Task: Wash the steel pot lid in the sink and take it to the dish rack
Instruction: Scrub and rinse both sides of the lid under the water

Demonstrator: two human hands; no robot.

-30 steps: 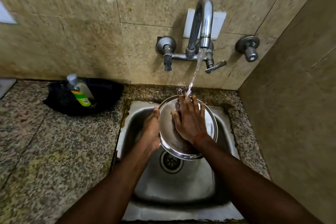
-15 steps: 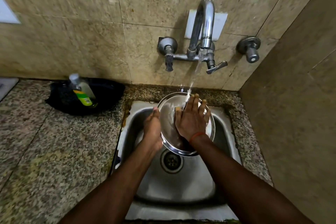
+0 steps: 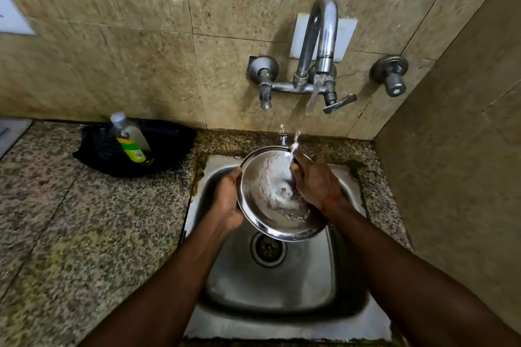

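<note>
The round steel pot lid (image 3: 267, 194) is held tilted over the steel sink (image 3: 282, 284), its shiny inner face toward me. Water from the wall tap (image 3: 321, 45) runs onto its upper part. My left hand (image 3: 227, 200) grips the lid's left rim. My right hand (image 3: 314, 183) lies flat on the lid's right side with fingers spread, right under the stream. A red thread circles that wrist. No dish rack is in view.
A black pan (image 3: 135, 146) with a green-labelled soap bottle (image 3: 129, 138) in it sits on the granite counter (image 3: 84, 234) left of the sink. The drain (image 3: 267, 249) is open below the lid. A tiled side wall (image 3: 456, 177) closes the right.
My right hand has slid from the lid's centre to its right side, uncovering most of the inner face. The lid stays under the running water, held by my left hand.
</note>
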